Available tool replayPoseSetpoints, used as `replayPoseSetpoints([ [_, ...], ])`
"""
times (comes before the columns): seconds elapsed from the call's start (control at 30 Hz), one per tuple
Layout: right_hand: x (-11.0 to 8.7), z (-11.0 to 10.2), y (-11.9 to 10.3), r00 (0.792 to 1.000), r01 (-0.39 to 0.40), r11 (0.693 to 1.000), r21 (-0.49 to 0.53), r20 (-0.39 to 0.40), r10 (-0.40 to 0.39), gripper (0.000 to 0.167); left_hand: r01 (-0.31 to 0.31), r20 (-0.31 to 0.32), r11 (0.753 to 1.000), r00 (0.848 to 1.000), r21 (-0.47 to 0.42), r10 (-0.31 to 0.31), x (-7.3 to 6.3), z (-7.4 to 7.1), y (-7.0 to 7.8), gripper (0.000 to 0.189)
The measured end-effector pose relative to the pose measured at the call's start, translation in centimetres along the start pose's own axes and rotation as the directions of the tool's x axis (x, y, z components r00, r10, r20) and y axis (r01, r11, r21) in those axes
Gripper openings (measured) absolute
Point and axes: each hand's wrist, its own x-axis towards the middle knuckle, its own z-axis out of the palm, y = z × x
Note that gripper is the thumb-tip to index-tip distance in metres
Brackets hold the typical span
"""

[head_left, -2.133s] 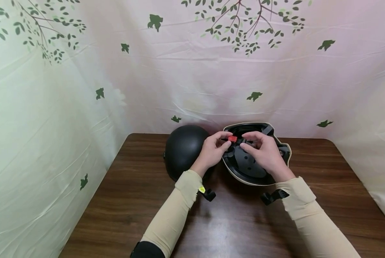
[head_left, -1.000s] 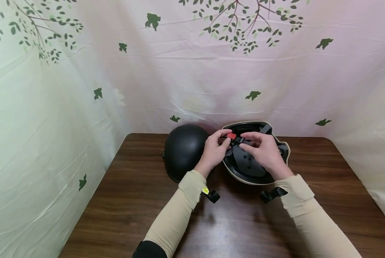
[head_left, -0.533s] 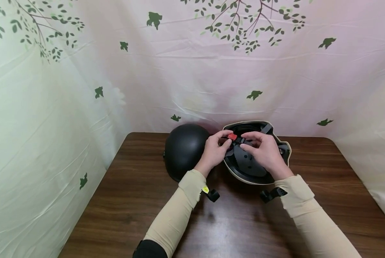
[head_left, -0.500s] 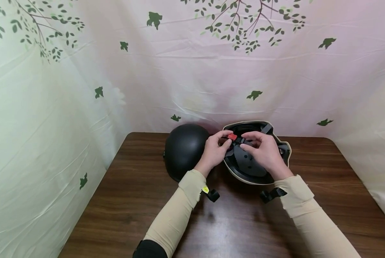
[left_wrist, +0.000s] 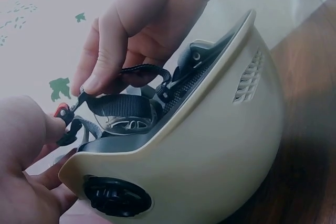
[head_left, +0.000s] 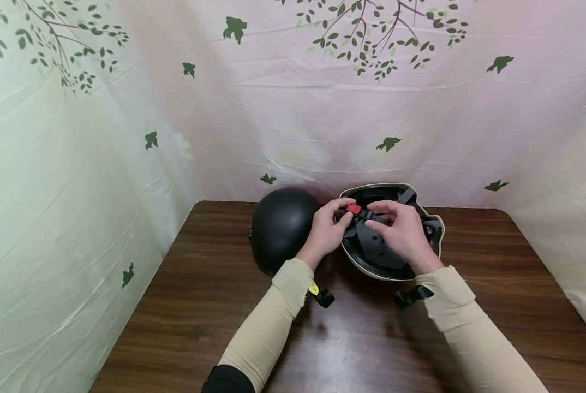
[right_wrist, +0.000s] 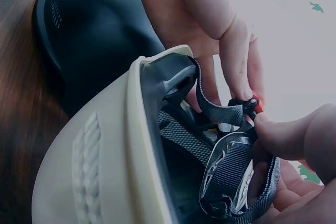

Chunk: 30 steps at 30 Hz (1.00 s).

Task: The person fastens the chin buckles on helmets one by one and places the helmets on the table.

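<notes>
A cream helmet (left_wrist: pixel 226 135) lies upside down on the table, its black padded inside facing up. Over its opening, my left hand (head_left: pixel 328 232) pinches the red and black chin-strap buckle (head_left: pixel 354 208) between thumb and fingertips. From the other side my right hand (head_left: pixel 405 232) pinches the black chin strap (left_wrist: pixel 121 106) close beside the buckle. The right wrist view shows both thumbs nearly meeting at the buckle, with the strap looping down under the right fingers. Left of it, a matte black helmet (head_left: pixel 283 229) rests dome up, partly behind my left hand.
The dark wooden table (head_left: pixel 199 305) ends just behind the helmets at a pale curtain (head_left: pixel 312 120) printed with leaves and birds. A black dial (left_wrist: pixel 116 196) sits at the cream helmet's rim. Small black wrist cameras (head_left: pixel 324 298) hang below both wrists.
Since two seconds ago my left wrist and forearm have shifted slightly right, and the red buckle has tilted a little. My right hand stays nearly still; both keep their hold.
</notes>
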Motion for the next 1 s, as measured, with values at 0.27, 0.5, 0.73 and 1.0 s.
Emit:
replayPoseSetpoints([
  [0.27, 0.02, 0.11, 0.38, 1.000, 0.016, 1.000, -0.007, -0.017, -0.016, 0.031, -0.032, 0.016, 0.997, 0.999, 0.070, 0.031, -0.02, 0.01, -0.05, 0.030],
  [0.5, 0.00, 0.18, 0.23, 0.999, 0.030, 0.999, 0.012, -0.035, -0.030, 0.032, -0.037, 0.018, 0.997, 0.999, 0.072, 0.036, 0.12, 0.10, -0.06, 0.028],
  [0.73, 0.03, 0.34, 0.14, 0.998, 0.042, 0.999, 0.005, -0.044, -0.041, 0.030, -0.010, 0.008, 0.995, 1.000, 0.100, 0.009, 0.18, 0.40, -0.03, 0.026],
  [1.0, 0.00, 0.59, 0.02, 0.997, 0.056, 0.998, 0.025, -0.047, -0.055, 0.030, -0.005, 0.005, 0.995, 1.000, 0.097, 0.005, 0.04, 0.55, 0.10, 0.025],
])
